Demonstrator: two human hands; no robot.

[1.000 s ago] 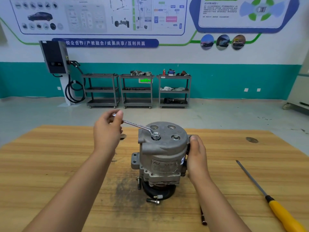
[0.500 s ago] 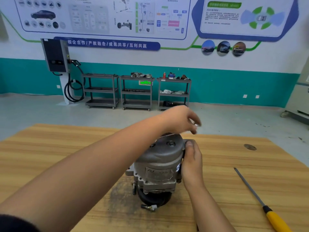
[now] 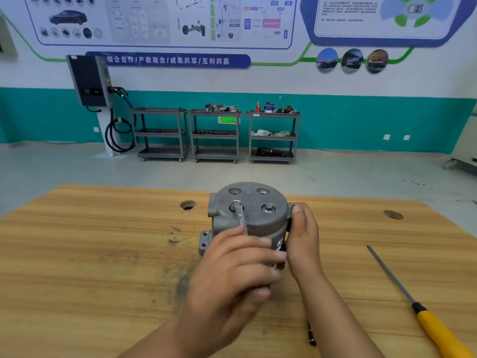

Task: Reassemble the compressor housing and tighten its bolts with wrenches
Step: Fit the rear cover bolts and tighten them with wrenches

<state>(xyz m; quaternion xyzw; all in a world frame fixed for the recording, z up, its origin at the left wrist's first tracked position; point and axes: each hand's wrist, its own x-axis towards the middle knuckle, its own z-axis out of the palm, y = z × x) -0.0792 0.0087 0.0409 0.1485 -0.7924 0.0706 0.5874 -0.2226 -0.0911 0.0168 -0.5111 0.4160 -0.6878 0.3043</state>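
Compressor housing [image 3: 251, 215]: grey cast metal, standing upright near the middle of the wooden workbench [image 3: 90, 254], round end cap facing up, over a dark smudge on the wood. End cap: four recessed bolt seats; near-right seat filled by a hex bolt [image 3: 268, 208]; two far seats seen as open recesses, contents not discernible. Wrench [image 3: 239, 215]: slim, silver, ring end seated over the near-left bolt, shank running toward the camera across the cap. Left hand [image 3: 232, 275]: in front of the housing, fingers curled closed around the near end of the wrench shank, thumb side uppermost. Right hand [image 3: 302, 241]: flat against the right flank of the housing, fingers wrapped round its side, thumb tip resting at the cap's upper right edge; clasping the body. Screwdriver [image 3: 413, 303]: long thin shaft, yellow handle, lying on the bench well apart to the right, tip pointing away from the camera. Small dark rod-like item [image 3: 311, 334]: on the bench just beside the right forearm, kind not discernible. Bench top: two round holes, one left of the housing [image 3: 188, 204], one far right [image 3: 393, 214]. Background: three grey shelf carts [image 3: 215, 135] against a teal-and-white wall, wall charger with coiled cable [image 3: 89, 81] at left.
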